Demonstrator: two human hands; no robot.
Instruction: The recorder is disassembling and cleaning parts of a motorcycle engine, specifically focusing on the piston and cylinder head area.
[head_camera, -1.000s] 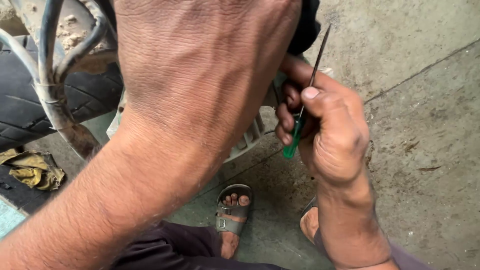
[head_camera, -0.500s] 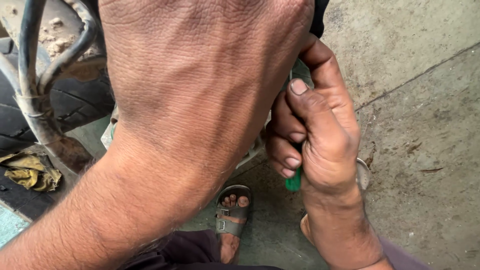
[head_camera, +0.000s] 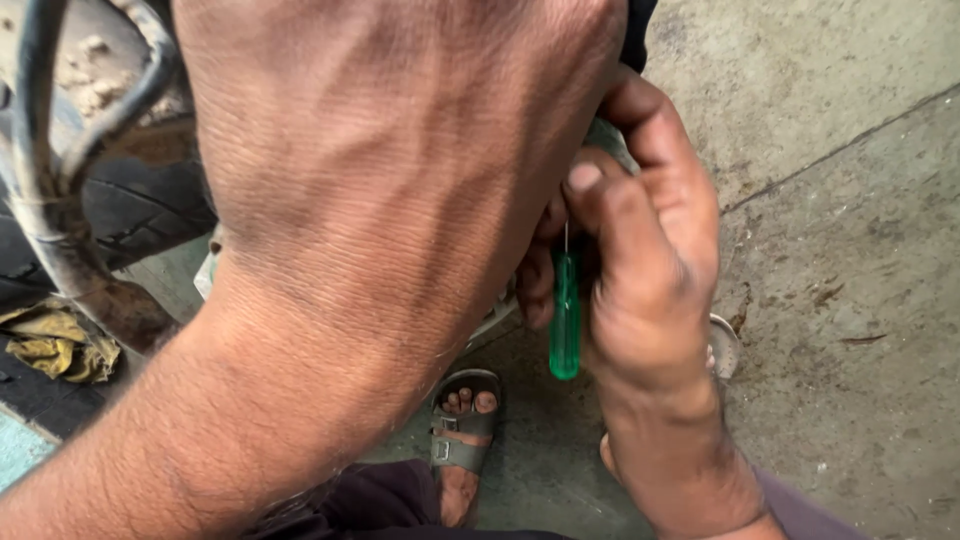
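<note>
Head cam, looking down. Left hand (head_camera: 400, 170) huge in frame, back of hand twd camera, fills top centre; fingers hidden behind it, so grip can't be told, nor what it touches. Right hand (head_camera: 640, 270) just beside it on the right, touching or nearly so, fingers curled tight round green screwdriver (head_camera: 565, 320). Translucent green handle points down, butt end poking out below the fist; thin metal shank runs up from handle, mostly hidden betw thumb and fingers, tip not visible. Pale object behind both hands, only a sliver showing near right thumb, can't ID.

Below hands: foot in grey sandal (head_camera: 462, 435) on concrete floor (head_camera: 850, 250), dark trouser fabric at bottom edge. Floor stained, w/ a straight groove running diag at upper right. Small round pale thing (head_camera: 722, 345) on floor just right of right wrist, partly hidden.

Left side: black tyre (head_camera: 130, 215) w/ tread, rusty metal frame bar (head_camera: 70, 270) in front of it, dark cable (head_camera: 135, 95) looping above. Dirty yellow rag (head_camera: 55, 340) on floor at left edge, near base of the bar
</note>
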